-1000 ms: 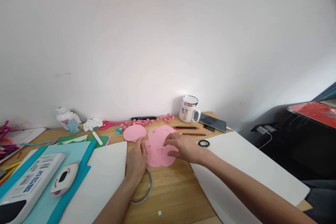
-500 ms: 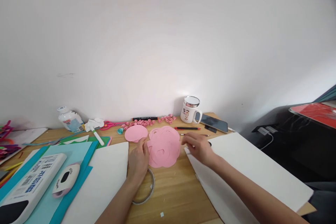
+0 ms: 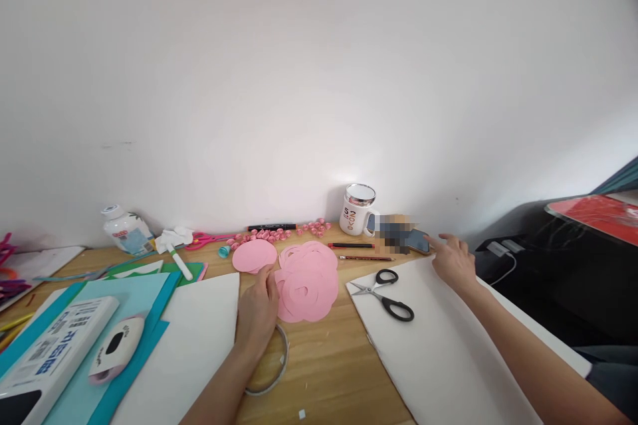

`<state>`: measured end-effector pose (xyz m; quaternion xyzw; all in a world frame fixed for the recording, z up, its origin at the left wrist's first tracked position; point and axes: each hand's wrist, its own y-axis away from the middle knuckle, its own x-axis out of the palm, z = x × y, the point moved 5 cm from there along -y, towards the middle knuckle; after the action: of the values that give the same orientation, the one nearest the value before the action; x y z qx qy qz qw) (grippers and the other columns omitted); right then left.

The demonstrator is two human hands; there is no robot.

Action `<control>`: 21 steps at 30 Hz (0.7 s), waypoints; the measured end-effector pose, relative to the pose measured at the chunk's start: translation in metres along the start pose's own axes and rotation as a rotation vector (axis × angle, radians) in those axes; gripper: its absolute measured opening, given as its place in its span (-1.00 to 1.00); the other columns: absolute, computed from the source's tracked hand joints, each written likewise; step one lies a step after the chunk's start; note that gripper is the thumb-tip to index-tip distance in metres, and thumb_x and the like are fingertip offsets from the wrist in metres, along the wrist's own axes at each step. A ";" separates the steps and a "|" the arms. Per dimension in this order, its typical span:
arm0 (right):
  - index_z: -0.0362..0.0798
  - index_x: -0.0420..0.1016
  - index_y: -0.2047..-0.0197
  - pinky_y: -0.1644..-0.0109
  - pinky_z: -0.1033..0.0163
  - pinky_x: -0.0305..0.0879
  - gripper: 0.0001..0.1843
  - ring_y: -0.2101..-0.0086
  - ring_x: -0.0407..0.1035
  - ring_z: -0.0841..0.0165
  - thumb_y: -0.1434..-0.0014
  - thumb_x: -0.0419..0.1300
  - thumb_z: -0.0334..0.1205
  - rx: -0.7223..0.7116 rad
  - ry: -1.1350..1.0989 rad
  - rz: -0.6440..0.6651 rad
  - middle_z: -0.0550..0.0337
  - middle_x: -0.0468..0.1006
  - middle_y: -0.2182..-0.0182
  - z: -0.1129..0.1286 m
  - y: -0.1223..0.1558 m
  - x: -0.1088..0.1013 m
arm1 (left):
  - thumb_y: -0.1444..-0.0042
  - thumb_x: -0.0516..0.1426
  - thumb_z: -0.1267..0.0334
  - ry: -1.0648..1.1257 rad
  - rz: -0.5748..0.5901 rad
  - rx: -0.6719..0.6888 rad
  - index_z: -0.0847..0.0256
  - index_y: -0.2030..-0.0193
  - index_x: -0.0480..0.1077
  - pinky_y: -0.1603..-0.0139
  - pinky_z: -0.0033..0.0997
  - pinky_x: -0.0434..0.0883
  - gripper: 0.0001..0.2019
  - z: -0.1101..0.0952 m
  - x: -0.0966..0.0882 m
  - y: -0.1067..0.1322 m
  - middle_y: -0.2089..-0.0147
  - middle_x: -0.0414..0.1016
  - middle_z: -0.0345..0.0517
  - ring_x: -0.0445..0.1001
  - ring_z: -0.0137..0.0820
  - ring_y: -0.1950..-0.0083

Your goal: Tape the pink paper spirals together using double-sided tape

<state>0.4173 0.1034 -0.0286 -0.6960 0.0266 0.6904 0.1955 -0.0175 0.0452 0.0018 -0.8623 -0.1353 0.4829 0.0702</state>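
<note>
On the tabletop [image 3: 329, 365], the left hand [image 3: 258, 309] bunches its fingers at the left edge of the pink paper pile [image 3: 306, 282], whether gripping any I cannot tell, while the right hand [image 3: 454, 262], fingers parted, is just beside the phone [image 3: 419, 242]

Left hand [image 3: 257, 314] loosely curled; right hand [image 3: 453, 264] well apart, arm [image 3: 521, 352] outstretched, fingers [image 3: 452, 243] spread

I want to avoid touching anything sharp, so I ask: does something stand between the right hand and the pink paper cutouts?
Yes. The open black-handled scissors lie flat on the white sheet, between the right hand and the pink paper cutouts. Nothing upright is visible on that path.
</note>
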 end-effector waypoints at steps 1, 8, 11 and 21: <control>0.06 0.36 -0.04 0.13 -0.10 0.21 -0.43 -0.02 0.13 -0.10 0.04 -0.06 -0.49 -0.008 0.004 0.004 -0.13 0.24 -0.04 0.001 -0.001 0.001 | -0.20 -0.12 0.26 0.003 -0.003 -0.001 0.20 0.00 0.31 0.43 -0.41 0.27 -0.69 0.000 0.000 0.000 0.43 0.54 -0.12 0.47 -0.30 0.42; -0.11 0.16 -0.15 0.07 0.04 0.25 -0.45 0.06 0.27 0.05 -0.10 -0.02 -0.10 -0.117 -0.211 0.010 -0.12 0.33 0.01 -0.001 -0.040 -0.002 | -0.19 -0.11 0.27 -0.011 -0.002 -0.009 0.21 -0.01 0.32 0.42 -0.40 0.27 -0.68 0.001 0.000 0.000 0.44 0.53 -0.12 0.46 -0.28 0.42; -0.08 0.08 -0.18 0.03 0.11 0.24 -0.18 -0.01 0.23 0.06 0.07 0.11 0.17 -0.233 -0.276 0.152 -0.05 0.29 -0.07 0.010 -0.057 0.005 | -0.19 -0.11 0.27 0.004 0.001 -0.017 0.21 -0.01 0.31 0.44 -0.41 0.27 -0.68 0.002 0.000 -0.001 0.45 0.53 -0.13 0.46 -0.30 0.44; -0.05 0.24 -0.07 0.02 0.11 0.20 -0.12 0.02 0.21 0.05 0.30 0.25 0.20 -0.276 -0.214 0.338 -0.04 0.34 0.06 0.046 -0.090 0.026 | -0.19 -0.11 0.25 0.032 0.007 -0.004 0.21 -0.01 0.31 0.44 -0.40 0.30 -0.68 0.000 -0.001 0.000 0.44 0.53 -0.12 0.48 -0.30 0.43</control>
<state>0.4025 0.2067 -0.0316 -0.6246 0.0272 0.7802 -0.0182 -0.0182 0.0445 0.0025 -0.8704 -0.1322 0.4692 0.0689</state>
